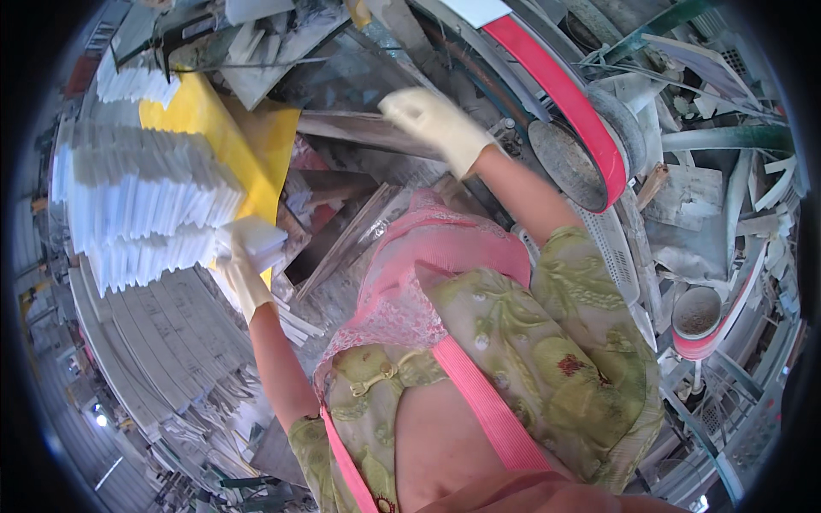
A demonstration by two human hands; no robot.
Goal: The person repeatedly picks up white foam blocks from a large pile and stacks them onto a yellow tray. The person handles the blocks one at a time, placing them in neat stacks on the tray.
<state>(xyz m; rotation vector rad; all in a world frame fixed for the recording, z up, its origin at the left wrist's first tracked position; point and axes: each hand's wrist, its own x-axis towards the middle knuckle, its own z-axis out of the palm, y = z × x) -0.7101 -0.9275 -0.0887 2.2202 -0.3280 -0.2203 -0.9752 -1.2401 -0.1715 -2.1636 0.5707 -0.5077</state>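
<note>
A pale rubber glove covers my left hand (239,278), at the near right end of a long row of thin white tiles (145,192). Its fingers are closed on the edge of a white tile (255,235) there; part of the grip is hidden. Yellow sheeting (231,141) lies beside and under the row. My right hand (436,124), in a matching glove, is raised over the middle, left of a red belt (569,98). Motion smears its fingers, and I see no object in it.
The belt loops round a grey wheel (569,162) at the right. Wooden boards (342,244) lie between my arms. Stacked grey slabs (162,342) stand at the lower left. Metal bars and debris (701,197) crowd the far right, near a second wheel (697,310).
</note>
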